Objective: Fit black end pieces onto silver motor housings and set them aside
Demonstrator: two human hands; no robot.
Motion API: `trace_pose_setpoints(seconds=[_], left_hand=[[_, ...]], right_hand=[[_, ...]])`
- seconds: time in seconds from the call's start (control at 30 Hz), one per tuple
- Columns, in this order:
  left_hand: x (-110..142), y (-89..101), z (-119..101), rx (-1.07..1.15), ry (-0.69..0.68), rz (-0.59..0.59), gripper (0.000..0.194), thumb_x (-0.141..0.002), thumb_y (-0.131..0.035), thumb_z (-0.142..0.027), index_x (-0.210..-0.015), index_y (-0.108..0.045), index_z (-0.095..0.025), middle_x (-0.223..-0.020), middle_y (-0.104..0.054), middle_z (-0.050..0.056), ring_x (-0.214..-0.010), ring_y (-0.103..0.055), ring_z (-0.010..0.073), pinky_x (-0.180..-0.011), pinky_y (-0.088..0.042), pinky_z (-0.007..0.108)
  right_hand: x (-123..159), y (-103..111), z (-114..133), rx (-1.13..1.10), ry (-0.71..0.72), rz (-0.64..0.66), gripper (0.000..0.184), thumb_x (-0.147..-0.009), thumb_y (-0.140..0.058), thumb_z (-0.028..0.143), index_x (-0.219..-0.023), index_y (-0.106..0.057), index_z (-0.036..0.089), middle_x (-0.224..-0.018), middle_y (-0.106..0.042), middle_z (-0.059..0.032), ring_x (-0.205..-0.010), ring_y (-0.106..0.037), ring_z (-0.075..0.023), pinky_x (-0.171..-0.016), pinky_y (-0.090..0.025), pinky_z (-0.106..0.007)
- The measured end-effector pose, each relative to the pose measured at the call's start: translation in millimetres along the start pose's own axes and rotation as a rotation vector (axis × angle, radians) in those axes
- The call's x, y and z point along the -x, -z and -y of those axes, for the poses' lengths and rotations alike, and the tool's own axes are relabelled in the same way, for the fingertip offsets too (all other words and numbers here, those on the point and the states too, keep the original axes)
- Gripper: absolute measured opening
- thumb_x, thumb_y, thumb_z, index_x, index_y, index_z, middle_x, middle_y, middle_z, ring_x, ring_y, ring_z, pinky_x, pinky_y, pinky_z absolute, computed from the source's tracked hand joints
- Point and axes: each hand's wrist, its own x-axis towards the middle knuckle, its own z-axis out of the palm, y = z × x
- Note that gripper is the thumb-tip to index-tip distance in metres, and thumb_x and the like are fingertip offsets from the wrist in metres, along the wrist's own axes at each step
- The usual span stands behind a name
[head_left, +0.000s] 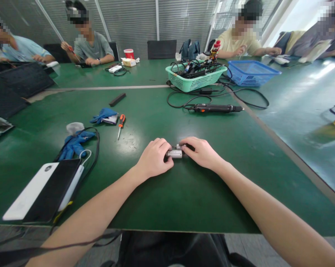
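My left hand rests low over the green table, its thumb and fingers closed round the dark end of a small silver metal piece. The piece's pale body sticks out to the right of those fingers. Just behind it lies a second, smaller silver and dark part. My right hand has its fingertips closed on this smaller part, which they partly cover. Both parts sit very close together; whether they are joined I cannot tell. Beyond my left hand lies an orange-handled screwdriver.
A black electric screwdriver with its cable lies beyond my right hand. Behind it stand a green basket full of tools and a blue basket. Left are blue gloves, a phone-like slab and cables. Several people sit across the table.
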Motion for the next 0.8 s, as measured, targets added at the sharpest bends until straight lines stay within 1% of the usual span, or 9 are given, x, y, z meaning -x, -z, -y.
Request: trace_pose_setpoints(seconds=[0.1, 0.2, 0.27, 0.37, 0.47, 0.57, 0.67, 0.73, 0.8], left_hand=[[0, 3.4, 6, 0.003, 0.015, -0.006, 0.012, -0.081, -0.058, -0.019, -0.093, -0.057, -0.019, -0.097, -0.061, 0.006, -0.095, -0.057, 0.0232, -0.086, -0.051, 0.039], [0, 4.2, 11, 0.022, 0.041, -0.005, 0.011, -0.085, -0.058, -0.020, -0.096, -0.058, -0.019, -0.098, -0.060, 0.006, -0.095, -0.058, 0.0224, -0.087, -0.051, 0.038], [0, 2.6, 14, 0.039, 0.057, -0.010, 0.012, -0.088, -0.058, -0.022, -0.100, -0.060, -0.019, -0.099, -0.060, 0.006, -0.096, -0.058, 0.0219, -0.088, -0.052, 0.038], [-2, -2.3, 16, 0.085, 0.068, -0.024, 0.015, -0.096, -0.054, -0.026, -0.108, -0.061, -0.019, -0.104, -0.061, 0.006, -0.099, -0.060, 0.0210, -0.091, -0.052, 0.038], [-8, -8.3, 17, 0.136, 0.073, -0.042, 0.020, -0.102, -0.052, -0.031, -0.114, -0.062, -0.021, -0.109, -0.061, 0.006, -0.104, -0.061, 0.0209, -0.094, -0.053, 0.038], [-14, -13.1, 17, 0.149, 0.060, -0.055, 0.024, -0.103, -0.053, -0.037, -0.117, -0.063, -0.021, -0.110, -0.061, 0.006, -0.106, -0.061, 0.0216, -0.096, -0.053, 0.039], [-16, -15.2, 16, 0.137, 0.044, -0.034, 0.026, -0.101, -0.056, -0.034, -0.122, -0.062, -0.021, -0.113, -0.061, 0.007, -0.108, -0.060, 0.0223, -0.096, -0.053, 0.039], [-15, -15.5, 15, 0.131, 0.039, -0.025, 0.029, -0.099, -0.059, -0.031, -0.126, -0.060, -0.021, -0.115, -0.060, 0.008, -0.109, -0.060, 0.0228, -0.097, -0.054, 0.040], [-14, -15.4, 15, 0.132, 0.037, -0.023, 0.033, -0.096, -0.061, -0.030, -0.128, -0.059, -0.022, -0.116, -0.060, 0.008, -0.110, -0.060, 0.0233, -0.097, -0.054, 0.041]], right_hand=[[1, 3, -4, 0.040, -0.022, -0.007, 0.015, -0.093, -0.057, 0.024, -0.104, -0.068, 0.022, -0.102, -0.073, -0.0053, -0.094, -0.068, -0.0225, -0.087, -0.053, -0.037], [3, 11, -10, 0.148, -0.050, -0.012, 0.024, -0.084, -0.060, 0.020, -0.107, -0.066, 0.020, -0.102, -0.071, -0.0073, -0.093, -0.066, -0.0240, -0.086, -0.052, -0.038], [5, 19, -11, 0.193, -0.047, 0.011, 0.030, -0.078, -0.061, 0.018, -0.108, -0.066, 0.020, -0.099, -0.069, -0.0075, -0.090, -0.065, -0.0240, -0.084, -0.052, -0.037], [8, 27, -7, 0.162, 0.000, 0.083, 0.030, -0.075, -0.061, 0.016, -0.104, -0.067, 0.021, -0.096, -0.067, -0.0056, -0.085, -0.064, -0.0216, -0.078, -0.051, -0.033], [10, 25, 5, 0.090, 0.049, 0.146, 0.030, -0.075, -0.061, 0.013, -0.103, -0.067, 0.022, -0.098, -0.066, -0.0047, -0.084, -0.064, -0.0198, -0.076, -0.051, -0.032], [10, 16, 19, 0.043, 0.096, 0.155, 0.031, -0.077, -0.061, 0.011, -0.105, -0.066, 0.023, -0.099, -0.066, -0.0054, -0.091, -0.064, -0.0215, -0.082, -0.053, -0.034], [11, 9, 26, 0.037, 0.112, 0.135, 0.033, -0.080, -0.060, 0.010, -0.111, -0.065, 0.022, -0.110, -0.067, -0.0085, -0.102, -0.064, -0.0241, -0.091, -0.053, -0.038], [11, 7, 26, 0.047, 0.104, 0.144, 0.032, -0.082, -0.061, 0.013, -0.113, -0.064, 0.022, -0.114, -0.067, -0.0095, -0.105, -0.064, -0.0249, -0.092, -0.054, -0.039], [12, 6, 25, 0.060, 0.092, 0.154, 0.030, -0.084, -0.062, 0.017, -0.114, -0.065, 0.023, -0.113, -0.068, -0.0096, -0.104, -0.065, -0.0257, -0.092, -0.055, -0.041]])
